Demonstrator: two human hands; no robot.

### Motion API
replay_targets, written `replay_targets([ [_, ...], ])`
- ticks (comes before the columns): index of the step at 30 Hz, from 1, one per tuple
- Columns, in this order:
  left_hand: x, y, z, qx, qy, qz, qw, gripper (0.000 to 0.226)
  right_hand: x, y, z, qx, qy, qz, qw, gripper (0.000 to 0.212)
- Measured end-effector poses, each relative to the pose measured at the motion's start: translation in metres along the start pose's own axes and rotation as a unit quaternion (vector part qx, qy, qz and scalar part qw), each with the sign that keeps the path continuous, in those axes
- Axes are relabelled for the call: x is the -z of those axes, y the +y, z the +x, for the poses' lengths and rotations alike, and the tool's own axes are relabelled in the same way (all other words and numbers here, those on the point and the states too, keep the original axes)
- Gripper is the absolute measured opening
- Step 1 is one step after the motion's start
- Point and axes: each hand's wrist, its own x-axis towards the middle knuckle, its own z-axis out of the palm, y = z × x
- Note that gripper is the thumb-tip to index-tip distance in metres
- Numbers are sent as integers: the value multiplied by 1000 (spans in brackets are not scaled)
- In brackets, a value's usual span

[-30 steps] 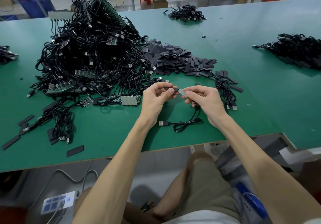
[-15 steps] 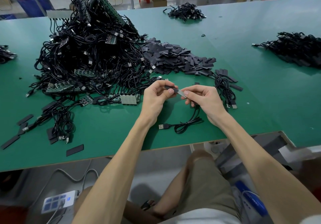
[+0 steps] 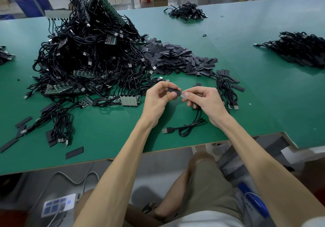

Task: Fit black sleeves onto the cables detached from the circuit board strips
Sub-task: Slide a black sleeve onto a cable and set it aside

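Black: one sleeve, left hand; one cable, right hand.

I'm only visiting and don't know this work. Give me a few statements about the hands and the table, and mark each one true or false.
1. The left hand pinches a black sleeve. True.
2. The right hand lies flat on the table. False: it is raised and its fingers pinch the cable's end at the sleeve's mouth.
3. The USB plug of that cable lies on the table, below the hands. True.
4. The heap of loose sleeves sits to the left of the big cable tangle. False: it lies to the tangle's right.
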Motion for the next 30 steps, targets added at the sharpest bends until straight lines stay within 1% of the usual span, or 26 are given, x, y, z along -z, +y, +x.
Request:
replay_targets([
  [1,0,0,0,0,-7,8,1000,18,0,0,0,-1,2,5,1000,6],
  [5,-1,-1,0,2,-18,20,1000,17,-1,0,1,1,13,22,1000,17],
  [9,-1,0,0,4,2,5,1000,17,-3,1,2,-2,2,18,1000,10],
  [15,0,1,-1,3,43,-35,998,17,-5,0,2,-6,-10,-28,1000,12],
  [18,0,0,-1,8,37,-41,998,18,-5,0,2,-6,-12,-54,998,13],
  [22,1,2,-1,7,29,-48,998,27,-3,-1,2,-4,-13,-43,999,16],
  [30,-3,0,0,20,34,-22,999,26,-1,0,1,-4,-26,-38,999,11],
])
